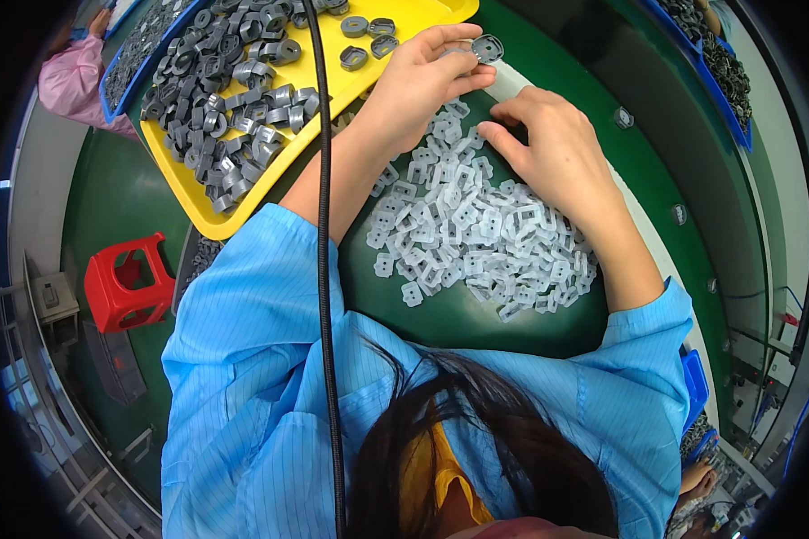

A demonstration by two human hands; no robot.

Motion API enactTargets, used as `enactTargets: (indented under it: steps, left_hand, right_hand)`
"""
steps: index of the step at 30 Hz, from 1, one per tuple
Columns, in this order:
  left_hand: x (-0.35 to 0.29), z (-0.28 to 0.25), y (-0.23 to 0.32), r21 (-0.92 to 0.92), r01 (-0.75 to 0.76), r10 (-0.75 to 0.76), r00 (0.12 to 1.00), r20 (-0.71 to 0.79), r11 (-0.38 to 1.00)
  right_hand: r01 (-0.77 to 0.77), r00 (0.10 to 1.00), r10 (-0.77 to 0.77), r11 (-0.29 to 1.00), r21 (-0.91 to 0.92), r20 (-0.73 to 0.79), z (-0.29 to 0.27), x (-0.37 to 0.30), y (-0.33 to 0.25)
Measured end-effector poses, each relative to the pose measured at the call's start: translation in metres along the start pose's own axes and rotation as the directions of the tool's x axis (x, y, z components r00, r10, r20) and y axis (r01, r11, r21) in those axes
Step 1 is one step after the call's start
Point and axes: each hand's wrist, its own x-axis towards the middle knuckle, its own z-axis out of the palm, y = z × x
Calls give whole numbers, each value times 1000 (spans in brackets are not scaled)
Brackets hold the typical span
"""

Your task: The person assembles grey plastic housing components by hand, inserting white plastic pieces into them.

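Note:
My left hand [420, 83] is closed on a small oval grey plastic housing [487, 48], held at its fingertips with the hollow side facing up. Just to its right, my right hand [555, 148] hovers over the far edge of a pile of translucent white plastic clips [476, 229]. Its thumb and index finger are bent and apart, and no part shows between them; the other fingertips are partly hidden. The clips lie heaped on the green tabletop [382, 314] between my forearms.
A yellow tray [216, 220] full of grey housings stands left of my left arm. A black cable [324, 234] hangs across the view. Left on the floor is a red stool [128, 280]. Blue bins [733, 99] line the right. A person in pink [85, 81] sits far left.

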Motion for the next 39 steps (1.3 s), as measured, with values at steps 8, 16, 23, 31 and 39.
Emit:
enactTargets:
  steps: [8, 16, 23, 31, 39]
  left_hand:
    - [-1, 3, 1, 8, 17, -17, 999, 31, 1000]
    - [-9, 19, -5, 113, -11, 1, 996, 86, 994]
    - [-8, 16, -12, 445, -168, 124, 984, 125, 880]
    - [-7, 15, -14, 550, -277, 222, 961, 165, 788]
    - [-12, 20, -9, 509, -222, 147, 972, 183, 832]
  right_hand:
    - [-166, 962, 94, 946, 277, 257, -16, 6, 8]
    - [-41, 946, 175, 899, 437, -272, -11, 16, 30]
    - [-134, 977, 172, 955, 263, -127, -20, 17, 35]
    - [-299, 945, 292, 601, 742, 145, -18, 18, 42]
    - [-320, 945, 230, 499, 805, 233, -16, 18, 44]
